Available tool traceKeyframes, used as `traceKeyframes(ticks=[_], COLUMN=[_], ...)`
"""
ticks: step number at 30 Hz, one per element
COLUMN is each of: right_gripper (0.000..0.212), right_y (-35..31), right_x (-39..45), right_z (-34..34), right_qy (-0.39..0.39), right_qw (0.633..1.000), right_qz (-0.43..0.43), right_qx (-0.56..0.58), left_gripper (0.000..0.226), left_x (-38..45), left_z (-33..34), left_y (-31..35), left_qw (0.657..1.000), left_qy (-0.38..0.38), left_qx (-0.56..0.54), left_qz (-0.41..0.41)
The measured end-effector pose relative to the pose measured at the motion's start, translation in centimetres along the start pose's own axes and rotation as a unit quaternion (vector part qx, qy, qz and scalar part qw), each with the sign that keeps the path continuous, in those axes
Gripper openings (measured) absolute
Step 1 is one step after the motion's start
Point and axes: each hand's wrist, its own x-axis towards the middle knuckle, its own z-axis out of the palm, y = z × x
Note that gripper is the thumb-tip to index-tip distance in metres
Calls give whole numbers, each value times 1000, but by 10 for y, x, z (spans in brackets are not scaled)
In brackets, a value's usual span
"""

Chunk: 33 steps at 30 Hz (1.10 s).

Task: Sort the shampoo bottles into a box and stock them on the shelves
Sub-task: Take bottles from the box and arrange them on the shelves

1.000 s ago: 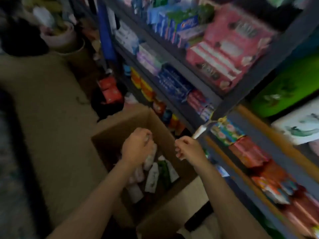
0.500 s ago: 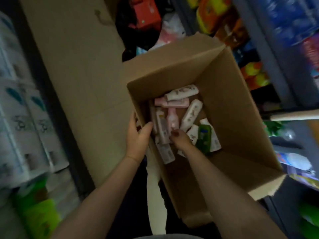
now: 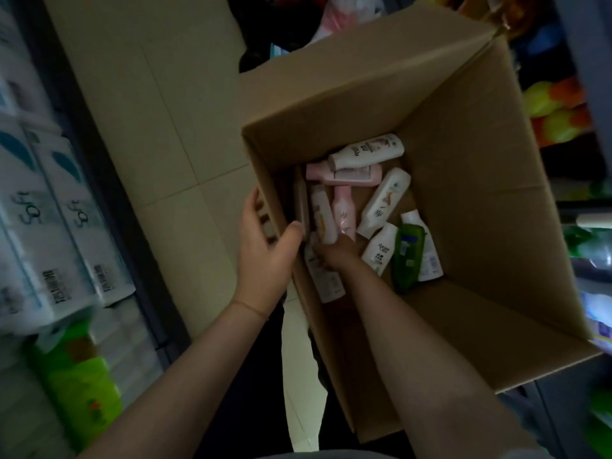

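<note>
Since half a second ago, right hand has sunk deeper into the box, fingers hidden among loose shampoo bottles; grip unclear. Left hand clasps the box's left wall. Bottles look light, slick: grasp mid-body.

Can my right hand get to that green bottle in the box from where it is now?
Probably yes. The right hand is already down inside the cardboard box, and the green bottle lies on top beside it with nothing over it.
</note>
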Motion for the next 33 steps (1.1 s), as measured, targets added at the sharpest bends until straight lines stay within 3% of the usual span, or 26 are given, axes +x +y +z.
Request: traceKeyframes(ticks=[1,3,5,6,8,10,12,13,15,19,27,29,33], right_gripper=[55,56,60,62,62,52,33,27,28,27,26,37,55], right_y=[-2,-5,-4,-4,-6,-9,-14,-16,-19,-21,-49,-60,-84], right_x=[-6,-23,-39,-46,-57,-64,-70,-73,-77,-82,-138,-167,-244], right_z=[-9,-31,-51,-60,-75,-89,-102,-108,-117,-128,-156,-172,-207], right_qy=[-28,-102,-158,-177,-191,-198,-212,-226,-255,-278,-253,-229,-151], right_qw=[998,981,963,954,940,924,913,910,918,940,935,930,919], right_qz=[18,44,35,24,2,-23,-35,-35,-35,-41,-108,-144,-243], right_qx=[59,156,214,239,284,325,347,346,300,191,223,247,271], left_gripper=[75,64,39,28,20,28,40,43,36,23,32,46,53], left_x=[0,1,-1,-3,1,15,31,37,44,47,23,11,-36], left_z=[-2,-2,9,20,47,77,101,109,119,121,109,108,109], left_y=[6,21,43,52,60,60,56,53,46,36,101,131,207], left_qw=[994,939,896,897,932,977,966,952,940,942,947,943,934], left_qy=[36,85,53,19,-51,-113,-167,-193,-238,-242,-207,-218,-270], left_qx=[85,226,262,265,261,182,44,-10,-47,-82,-202,-225,-233], left_qz=[64,244,354,354,247,13,-192,-235,-240,-218,-143,-111,-31])
